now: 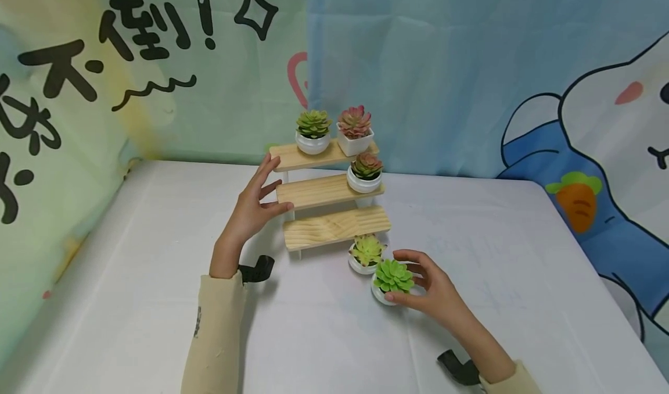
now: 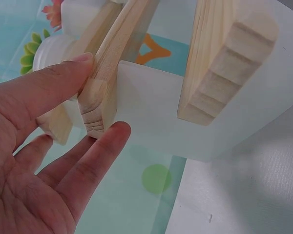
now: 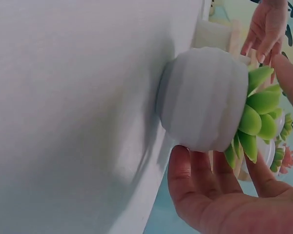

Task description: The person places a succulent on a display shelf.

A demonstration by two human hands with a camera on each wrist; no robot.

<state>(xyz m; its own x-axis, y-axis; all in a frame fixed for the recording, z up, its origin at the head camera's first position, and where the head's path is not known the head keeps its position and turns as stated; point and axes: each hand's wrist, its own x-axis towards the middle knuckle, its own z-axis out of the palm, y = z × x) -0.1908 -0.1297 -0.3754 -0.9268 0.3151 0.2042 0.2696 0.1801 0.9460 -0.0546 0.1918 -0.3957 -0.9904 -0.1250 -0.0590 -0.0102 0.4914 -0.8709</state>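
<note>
A three-step wooden shelf stand [image 1: 319,193] stands on the table, and my left hand [image 1: 250,209] holds it at its left side. In the left wrist view the thumb and fingers [image 2: 95,163] bracket the end of one wooden board [image 2: 100,105]. My right hand [image 1: 432,289] holds a bright green potted succulent [image 1: 394,276], thumb on one side and fingers on the other. Its white ribbed pot [image 3: 205,100] is upright, its base close over the table in the right wrist view. A yellow-green potted succulent [image 1: 367,250] stands just behind it, before the lowest step.
On the top step are a green succulent [image 1: 313,125] in a round pot and a pink succulent [image 1: 355,122] in a square pot. A reddish succulent [image 1: 367,167] sits at the middle step's right end. Printed curtains [image 1: 418,63] hang behind the white table [image 1: 324,336].
</note>
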